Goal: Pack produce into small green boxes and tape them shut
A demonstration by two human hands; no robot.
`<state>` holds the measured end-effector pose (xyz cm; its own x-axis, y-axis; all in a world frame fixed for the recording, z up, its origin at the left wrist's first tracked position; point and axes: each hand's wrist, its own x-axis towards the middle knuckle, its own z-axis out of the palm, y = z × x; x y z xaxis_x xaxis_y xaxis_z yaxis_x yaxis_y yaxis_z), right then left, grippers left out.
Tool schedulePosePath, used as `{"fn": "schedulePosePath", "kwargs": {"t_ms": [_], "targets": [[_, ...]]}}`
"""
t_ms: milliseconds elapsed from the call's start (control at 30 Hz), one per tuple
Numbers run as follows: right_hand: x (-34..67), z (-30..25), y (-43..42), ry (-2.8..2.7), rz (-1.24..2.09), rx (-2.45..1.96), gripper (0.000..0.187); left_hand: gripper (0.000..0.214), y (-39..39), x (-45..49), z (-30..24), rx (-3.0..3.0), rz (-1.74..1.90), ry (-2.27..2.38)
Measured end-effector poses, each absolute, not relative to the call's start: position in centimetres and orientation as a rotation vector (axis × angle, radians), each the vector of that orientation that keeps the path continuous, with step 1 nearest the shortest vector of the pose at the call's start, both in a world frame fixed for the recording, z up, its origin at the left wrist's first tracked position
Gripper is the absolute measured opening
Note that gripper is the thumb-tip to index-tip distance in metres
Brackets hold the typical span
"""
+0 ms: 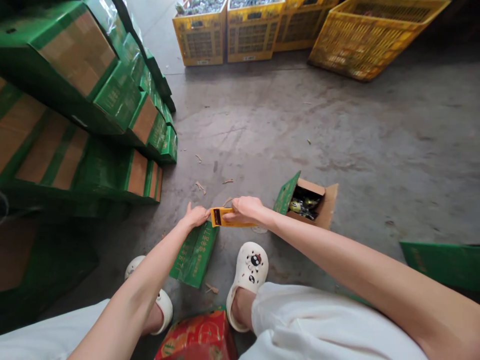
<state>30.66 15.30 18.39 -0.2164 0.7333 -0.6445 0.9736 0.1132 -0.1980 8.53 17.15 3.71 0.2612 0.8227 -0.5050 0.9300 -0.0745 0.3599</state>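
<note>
A closed green carton (197,252) with pale printed characters lies on the floor between my feet. My left hand (197,216) rests at its far end, thumb spread upward and fingers stretched toward the right, partly out of sight. In my right hand (245,209) is a yellow tape dispenser (217,218), held just beyond the carton's far right corner. Its front end comes close to my left fingertips; I cannot tell whether they touch. To the right stands an open green carton (287,195), flaps up, with dark wrapped items (304,206) inside.
Stacked green cartons (112,95) rise on the left. Yellow plastic crates (200,42) line the back, and another yellow crate (360,45) sits tilted at the back right. A red box (198,337) is near my feet. A green panel (438,262) shows at right.
</note>
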Motion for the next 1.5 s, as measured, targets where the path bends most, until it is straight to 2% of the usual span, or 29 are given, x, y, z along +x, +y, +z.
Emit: {"fn": "schedulePosePath", "kwargs": {"t_ms": [100, 167, 233, 300, 433, 567, 867, 1000, 1233, 1367, 1500], "targets": [[30.8, 18.7, 15.3, 2.031, -0.936, 1.618, 0.069, 0.040, 14.9, 6.2, 4.9, 1.693, 0.287, 1.702], [30.7, 18.6, 15.0, 2.067, -1.101, 1.553, 0.073, 0.049, 12.4, 4.3, 5.8, 1.207, 0.595, 1.675], [30.4, 18.3, 14.2, 2.073, -1.321, 1.489, 0.076, 0.056, 9.6, 2.6, 6.8, 0.705, 0.638, 1.510], [30.0, 17.9, 13.2, 2.063, -1.499, 1.444, 0.079, 0.053, 6.9, 1.6, 7.6, 0.403, 0.574, 1.315], [29.4, 17.3, 10.7, 2.069, -1.628, 1.373, 0.082, 0.037, 3.5, 1.4, 8.5, 0.213, 0.524, 1.144], [29.5, 17.3, 8.9, 2.073, -1.625, 1.389, 0.083, 0.029, 2.1, 1.7, 8.8, 0.238, 0.546, 1.146], [29.2, 16.8, 7.1, 1.969, -1.825, 1.370, 0.078, 0.046, 0.9, 2.4, 7.9, 0.541, 0.691, 1.330], [29.6, 16.5, 6.9, 1.914, -1.840, 1.376, 0.079, 0.049, 1.9, 0.7, 7.7, 0.668, 0.738, 1.422], [33.3, 15.3, 5.1, 1.768, -1.831, 1.395, 0.083, 0.040, 5.6, -6.2, 8.0, 0.931, 0.787, 1.587], [33.9, 13.7, 3.7, 1.644, -2.030, 1.316, 0.084, 0.040, 6.6, -6.2, 6.9, 1.014, 0.749, 1.577], [33.3, 12.3, 3.1, 1.666, -2.006, 1.373, 0.083, 0.041, 6.8, -5.7, 5.7, 1.040, 0.730, 1.582]]}}
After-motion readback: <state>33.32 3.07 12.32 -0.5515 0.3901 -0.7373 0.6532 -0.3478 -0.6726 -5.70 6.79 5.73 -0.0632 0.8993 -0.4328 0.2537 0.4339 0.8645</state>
